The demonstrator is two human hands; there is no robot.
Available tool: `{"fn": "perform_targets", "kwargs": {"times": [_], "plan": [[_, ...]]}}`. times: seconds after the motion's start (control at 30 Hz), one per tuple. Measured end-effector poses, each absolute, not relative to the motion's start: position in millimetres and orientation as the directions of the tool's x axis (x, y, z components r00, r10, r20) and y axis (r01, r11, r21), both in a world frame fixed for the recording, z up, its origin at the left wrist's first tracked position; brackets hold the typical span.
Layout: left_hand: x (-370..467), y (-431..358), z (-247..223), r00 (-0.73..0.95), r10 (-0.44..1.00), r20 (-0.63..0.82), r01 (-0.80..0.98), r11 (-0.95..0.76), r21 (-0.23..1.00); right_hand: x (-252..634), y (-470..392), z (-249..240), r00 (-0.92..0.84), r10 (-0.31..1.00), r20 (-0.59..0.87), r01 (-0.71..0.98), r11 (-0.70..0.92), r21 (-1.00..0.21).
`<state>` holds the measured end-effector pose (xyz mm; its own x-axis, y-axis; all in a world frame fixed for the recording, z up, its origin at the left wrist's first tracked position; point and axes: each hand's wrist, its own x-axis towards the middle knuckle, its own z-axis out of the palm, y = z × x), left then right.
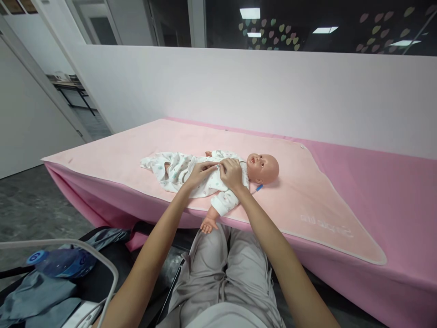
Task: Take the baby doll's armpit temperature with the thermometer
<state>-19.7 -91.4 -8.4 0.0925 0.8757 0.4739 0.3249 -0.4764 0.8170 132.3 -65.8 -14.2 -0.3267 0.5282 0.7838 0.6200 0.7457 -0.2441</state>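
Observation:
A baby doll [265,168] lies on its back on a light pink mat [300,196], its head to the right. It wears a white baby outfit [177,172] with small printed spots. Over the doll's chest, my left hand [201,172] and my right hand [231,173] meet, fingers closed on the front of the outfit. A small bit of white cloth shows between the fingertips; any fastener there is too small to make out. One doll arm hangs past the mat's near edge, above my knee. Beside the doll's neck is a small blue object [259,187].
The mat lies over a pink cloth [392,196] covering the table. Behind it stands a white wall [256,91] with dark windows above. At lower left, a chair holds a water bottle [64,263] and grey-blue cloth [37,291], near a pale curved cable [114,269].

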Motion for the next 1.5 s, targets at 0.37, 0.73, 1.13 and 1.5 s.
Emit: {"fn": "perform_targets", "kwargs": {"times": [0.37,0.73,1.13,1.5], "plan": [[-18.3,-93.3,-7.0,0.103,0.882,0.461,0.293,-0.470,0.833,131.8,-68.7,-12.3,-0.337,0.538,0.772,0.623,0.743,-0.246],[-18.3,-91.8,-9.9,0.115,0.866,0.487,0.250,-0.500,0.829,132.5,-68.7,-13.5,-0.357,0.513,0.781,0.578,0.778,-0.247],[-19.9,-91.5,-12.7,0.091,0.872,0.480,0.275,-0.486,0.830,129.6,-67.8,-14.2,-0.330,0.501,0.800,0.578,0.777,-0.248],[-20.5,-88.9,-15.4,0.108,0.857,0.504,0.240,-0.515,0.823,131.1,-67.1,-11.5,-0.352,0.456,0.818,0.539,0.813,-0.221]]}}
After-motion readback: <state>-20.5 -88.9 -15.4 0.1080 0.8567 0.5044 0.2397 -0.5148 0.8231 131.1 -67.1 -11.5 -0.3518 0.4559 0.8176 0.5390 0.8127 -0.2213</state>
